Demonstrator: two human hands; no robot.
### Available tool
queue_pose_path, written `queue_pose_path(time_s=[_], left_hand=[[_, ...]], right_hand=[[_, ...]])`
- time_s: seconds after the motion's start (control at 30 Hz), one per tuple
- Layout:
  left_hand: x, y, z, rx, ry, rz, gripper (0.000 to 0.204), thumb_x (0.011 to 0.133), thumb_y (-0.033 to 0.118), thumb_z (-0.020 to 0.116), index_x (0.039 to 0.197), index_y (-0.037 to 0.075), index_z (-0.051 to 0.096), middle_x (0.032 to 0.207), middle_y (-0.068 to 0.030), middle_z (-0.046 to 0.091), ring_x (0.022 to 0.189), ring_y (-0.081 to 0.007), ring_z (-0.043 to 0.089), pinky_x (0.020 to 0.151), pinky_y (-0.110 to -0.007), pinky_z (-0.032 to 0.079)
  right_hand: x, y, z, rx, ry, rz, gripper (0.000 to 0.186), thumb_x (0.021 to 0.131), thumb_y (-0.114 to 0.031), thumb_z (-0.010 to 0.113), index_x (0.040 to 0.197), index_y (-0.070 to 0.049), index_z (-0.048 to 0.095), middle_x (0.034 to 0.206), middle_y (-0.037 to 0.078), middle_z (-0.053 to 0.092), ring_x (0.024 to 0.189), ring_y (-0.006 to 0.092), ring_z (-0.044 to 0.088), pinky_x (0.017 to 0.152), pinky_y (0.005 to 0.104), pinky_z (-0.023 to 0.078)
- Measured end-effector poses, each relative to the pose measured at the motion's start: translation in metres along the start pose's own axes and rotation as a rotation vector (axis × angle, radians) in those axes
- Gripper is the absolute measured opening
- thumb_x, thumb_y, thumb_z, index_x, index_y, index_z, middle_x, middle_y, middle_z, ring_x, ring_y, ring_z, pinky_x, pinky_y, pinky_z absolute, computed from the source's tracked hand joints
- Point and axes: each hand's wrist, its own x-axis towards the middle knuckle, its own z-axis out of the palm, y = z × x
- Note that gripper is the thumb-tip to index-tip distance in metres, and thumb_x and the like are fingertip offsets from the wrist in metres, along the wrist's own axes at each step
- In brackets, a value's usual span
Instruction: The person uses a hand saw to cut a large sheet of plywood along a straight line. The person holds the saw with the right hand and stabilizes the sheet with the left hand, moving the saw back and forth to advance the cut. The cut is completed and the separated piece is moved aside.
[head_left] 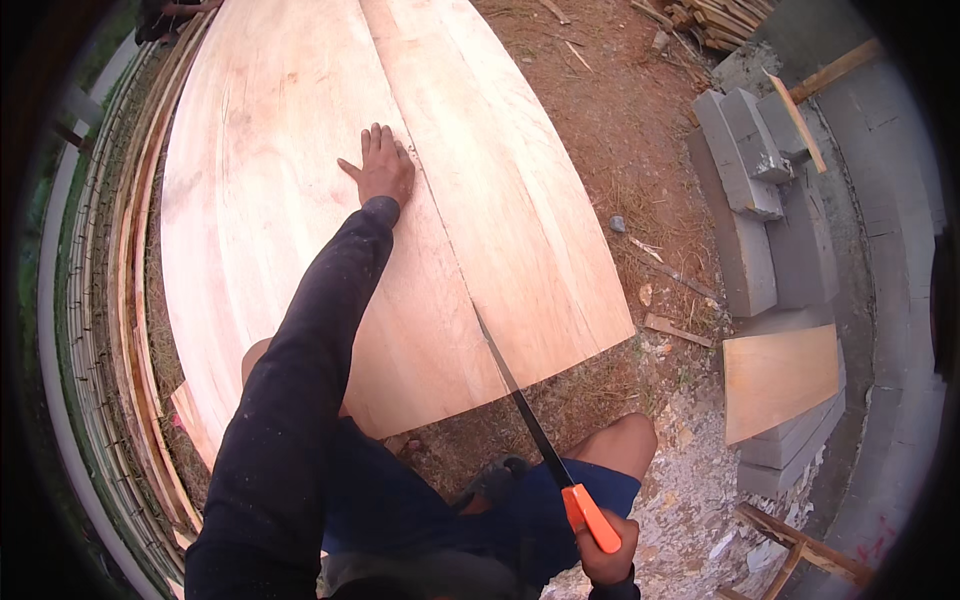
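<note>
My left hand [385,172] lies flat on a large plywood sheet [270,190], fingers spread, close beside a long cut line. My right hand [608,552] is wrapped around the orange handle of a handsaw [540,435], low at the right by my knee. The saw's dark blade slants up and left over the sheet's near edge. Its far end meets the cut, and whether the tip passes below the surface is hidden. Along the cut, the sheet's right-hand strip [520,220] sits slightly apart in level at the far part.
Grey blocks [745,160] are stacked at the right, with a small plywood piece [780,380] leaning on lower ones. Long wood strips [130,260] run along the left. Scrap sticks [680,330] lie on the dirt. Part of another person [165,15] shows at the far left.
</note>
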Motion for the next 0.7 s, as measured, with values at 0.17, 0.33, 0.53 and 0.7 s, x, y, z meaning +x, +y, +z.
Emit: queue_pose_path(time_s=[0.17, 0.33, 0.53, 0.7], left_hand=[[0.0, -0.025, -0.01, -0.314, 0.096, 0.028, 0.044, 0.098, 0.018, 0.048, 0.139, 0.004, 0.052, 0.155, -0.0142, 0.042, 0.15, -0.0306, 0.03, 0.113, -0.076, 0.002], [0.001, -0.029, -0.024, -0.443, 0.059, 0.033, 0.042, 0.096, 0.018, 0.051, 0.134, 0.003, 0.059, 0.157, -0.0143, 0.04, 0.151, -0.0309, 0.027, 0.114, -0.075, -0.001], [0.007, -0.034, -0.029, -0.556, -0.085, 0.063, 0.045, 0.095, 0.022, 0.053, 0.135, 0.002, 0.058, 0.16, -0.0145, 0.034, 0.153, -0.0307, 0.02, 0.114, -0.073, -0.006], [0.006, -0.045, -0.02, -0.762, -0.109, 0.101, 0.042, 0.095, 0.027, 0.057, 0.13, 0.002, 0.062, 0.155, -0.0154, 0.043, 0.153, -0.0334, 0.021, 0.115, -0.07, -0.01]], right_hand=[[-0.014, -0.033, 0.001, 0.128, 0.142, 0.008, 0.023, 0.085, -0.007, 0.059, 0.103, 0.004, 0.069, 0.078, 0.005, 0.067, 0.068, 0.0123, 0.062, 0.063, 0.0268, 0.051], [-0.032, -0.057, 0.019, 0.108, 0.207, -0.079, 0.025, 0.084, -0.006, 0.057, 0.103, 0.005, 0.07, 0.079, 0.006, 0.067, 0.07, 0.0123, 0.062, 0.062, 0.0273, 0.051], [-0.033, -0.097, 0.048, 0.006, 0.191, -0.146, 0.013, 0.084, -0.003, 0.057, 0.09, 0.003, 0.067, 0.065, 0.002, 0.059, 0.053, 0.0099, 0.052, 0.048, 0.0276, 0.043], [-0.029, -0.117, 0.052, -0.255, 0.18, -0.092, 0.018, 0.081, -0.005, 0.062, 0.093, 0.005, 0.07, 0.062, 0.009, 0.062, 0.056, 0.0147, 0.06, 0.053, 0.0307, 0.049]])
